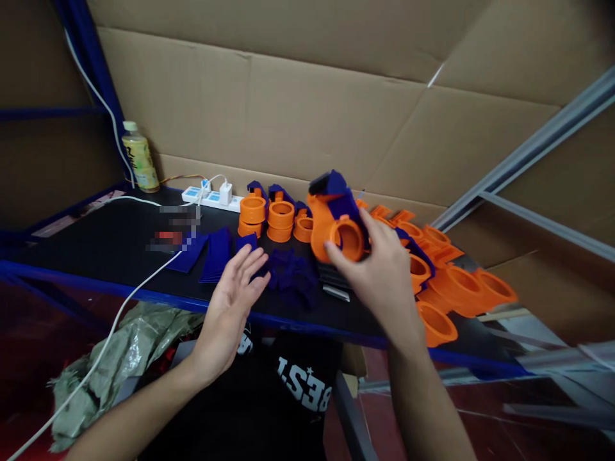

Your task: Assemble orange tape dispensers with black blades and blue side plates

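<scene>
Brown cardboard (312, 109) makes the big wall at the back, and in front of it is a long black table (108, 246) with a blue edge. On the table's right side lies a big heap of orange frames (461, 285) with round rings. Left of the heap, near the wall, stands a row of orange and blue tape dispensers (280, 221). The right hand (384, 259) has its thumb and fingers clamped on one more tape dispenser (319, 221), up over the table between the row and the heap. The left hand (233, 298) holds nothing, and its fingers are a little apart. The held dispenser looks light and stiff, like hard plastic, so it should not squash. Its smooth sides may slip a bit. The round ring seems the best place to hold, with the thumb at its rim; the dark top end looks fiddlier to grab. Small flat blue plates (216, 256) lie near the left hand, and a little white strip (336, 293) lies below the held dispenser.
</scene>
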{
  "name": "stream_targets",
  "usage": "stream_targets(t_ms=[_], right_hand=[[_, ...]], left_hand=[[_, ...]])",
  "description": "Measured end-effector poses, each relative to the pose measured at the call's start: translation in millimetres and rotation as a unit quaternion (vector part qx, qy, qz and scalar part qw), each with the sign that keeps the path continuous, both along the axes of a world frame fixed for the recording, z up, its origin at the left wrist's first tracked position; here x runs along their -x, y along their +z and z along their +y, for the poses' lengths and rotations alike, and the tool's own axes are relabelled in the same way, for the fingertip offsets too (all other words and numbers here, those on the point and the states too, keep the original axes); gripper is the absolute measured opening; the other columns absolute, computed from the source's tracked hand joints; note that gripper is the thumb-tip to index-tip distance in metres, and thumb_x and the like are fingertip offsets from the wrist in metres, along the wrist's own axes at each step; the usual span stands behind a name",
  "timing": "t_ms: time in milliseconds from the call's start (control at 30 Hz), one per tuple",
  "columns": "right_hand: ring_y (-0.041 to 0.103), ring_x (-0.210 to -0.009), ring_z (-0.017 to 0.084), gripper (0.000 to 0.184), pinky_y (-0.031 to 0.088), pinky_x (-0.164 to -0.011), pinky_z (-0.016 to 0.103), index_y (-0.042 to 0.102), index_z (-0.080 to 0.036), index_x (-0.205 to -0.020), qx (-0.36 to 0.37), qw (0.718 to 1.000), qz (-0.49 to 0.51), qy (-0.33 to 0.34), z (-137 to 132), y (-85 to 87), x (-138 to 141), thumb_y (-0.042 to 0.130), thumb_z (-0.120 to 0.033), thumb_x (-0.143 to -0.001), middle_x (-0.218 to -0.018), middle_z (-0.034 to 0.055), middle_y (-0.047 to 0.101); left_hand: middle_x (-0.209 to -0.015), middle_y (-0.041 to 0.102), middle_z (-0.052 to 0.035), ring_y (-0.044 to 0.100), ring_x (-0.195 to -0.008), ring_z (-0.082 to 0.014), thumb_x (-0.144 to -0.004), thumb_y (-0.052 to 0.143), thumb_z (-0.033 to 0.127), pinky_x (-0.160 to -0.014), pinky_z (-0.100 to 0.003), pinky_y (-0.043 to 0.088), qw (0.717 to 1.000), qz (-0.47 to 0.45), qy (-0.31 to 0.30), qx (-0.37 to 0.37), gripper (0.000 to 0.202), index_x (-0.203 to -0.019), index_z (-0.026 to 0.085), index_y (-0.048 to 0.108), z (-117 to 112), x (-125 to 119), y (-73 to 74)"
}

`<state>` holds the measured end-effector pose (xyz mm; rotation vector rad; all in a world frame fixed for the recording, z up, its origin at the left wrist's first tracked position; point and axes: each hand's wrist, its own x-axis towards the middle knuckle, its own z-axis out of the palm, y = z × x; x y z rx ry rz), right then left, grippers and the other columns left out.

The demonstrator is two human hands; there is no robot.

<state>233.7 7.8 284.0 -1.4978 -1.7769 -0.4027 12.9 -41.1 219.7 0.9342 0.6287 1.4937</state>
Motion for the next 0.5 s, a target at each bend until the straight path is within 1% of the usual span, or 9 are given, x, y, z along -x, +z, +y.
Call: stream_targets(t_ms=[33,100,167,233,267,333,433,500], right_hand=[[0.060,-0.119,0.035,0.066,0.046,-0.102,0.048,0.057,-0.012,-0.140,0.028,0.999,0.009,-0.032,26.4,5.5,-8.1,0.066,-0.049,-0.086,-0.128,0.0191,0.066],[0.066,-0.107,0.033,0.056,0.049,-0.092,0.040,0.067,-0.012,-0.127,0.124,0.991,0.012,-0.050,79.7,11.2,-19.5,0.066,-0.050,-0.086,-0.115,0.0183,0.072],[0.068,-0.102,0.031,0.051,0.048,-0.085,0.034,0.072,-0.010,-0.116,0.206,0.976,0.013,-0.068,125.7,10.3,-23.8,0.066,-0.050,-0.085,-0.109,0.0196,0.074],[0.068,-0.100,0.030,0.050,0.047,-0.080,0.031,0.073,-0.007,-0.111,0.244,0.967,0.013,-0.078,157.9,4.4,-22.5,0.066,-0.050,-0.086,-0.107,0.0203,0.074],[0.068,-0.099,0.029,0.051,0.047,-0.079,0.031,0.073,-0.006,-0.109,0.251,0.965,0.013,-0.080,168.4,0.5,-20.7,0.066,-0.050,-0.086,-0.106,0.0207,0.074],[0.068,-0.097,0.028,0.053,0.047,-0.078,0.030,0.073,-0.004,-0.109,0.257,0.963,0.009,-0.080,180.5,-7.7,-16.8,0.067,-0.051,-0.086,-0.105,0.0213,0.074],[0.067,-0.101,0.028,0.059,0.047,-0.081,0.031,0.071,-0.003,-0.114,0.257,0.963,-0.001,-0.075,185.8,-17.8,-13.1,0.068,-0.055,-0.085,-0.109,0.0218,0.073],[0.064,-0.109,0.030,0.064,0.046,-0.088,0.033,0.068,-0.004,-0.120,0.251,0.965,-0.009,-0.072,186.9,-22.9,-12.2,0.067,-0.057,-0.085,-0.115,0.0227,0.071]], left_hand=[[-0.152,0.053,-0.0093,0.043,-0.146,-0.0309,-0.092,0.067,0.038,-0.116,-0.050,0.041,1.000,0.001,-0.026,0.002,0.050,-0.140,0.030,0.055,-0.5,-1.0,-0.2],[-0.149,0.056,-0.0096,0.047,-0.143,-0.0312,-0.095,0.064,0.036,-0.114,-0.051,0.043,0.997,0.007,-0.081,0.003,0.045,-0.139,0.028,0.058,-1.6,-2.7,-1.7],[-0.146,0.059,-0.0093,0.049,-0.141,-0.0307,-0.095,0.063,0.034,-0.114,-0.050,0.044,0.991,0.027,-0.129,-0.005,0.042,-0.137,0.029,0.060,-2.5,-3.2,-4.3],[-0.142,0.062,-0.0090,0.051,-0.139,-0.0301,-0.096,0.063,0.033,-0.114,-0.050,0.043,0.984,0.051,-0.168,-0.015,0.041,-0.136,0.029,0.060,-2.7,-2.8,-7.2],[-0.141,0.062,-0.0090,0.052,-0.138,-0.0299,-0.096,0.063,0.033,-0.114,-0.050,0.043,0.981,0.062,-0.184,-0.019,0.041,-0.136,0.030,0.061,-2.5,-2.3,-8.5],[-0.140,0.063,-0.0092,0.053,-0.136,-0.0299,-0.095,0.063,0.034,-0.113,-0.049,0.044,0.975,0.080,-0.206,-0.023,0.040,-0.135,0.030,0.062,-1.6,-1.5,-10.5],[-0.138,0.065,-0.0094,0.054,-0.135,-0.0301,-0.095,0.063,0.035,-0.112,-0.049,0.044,0.969,0.098,-0.225,-0.022,0.038,-0.132,0.029,0.064,0.8,-1.2,-11.8],[-0.135,0.067,-0.0096,0.056,-0.133,-0.0302,-0.094,0.064,0.035,-0.111,-0.049,0.044,0.966,0.103,-0.237,-0.019,0.037,-0.130,0.028,0.066,2.4,-1.6,-12.0]])
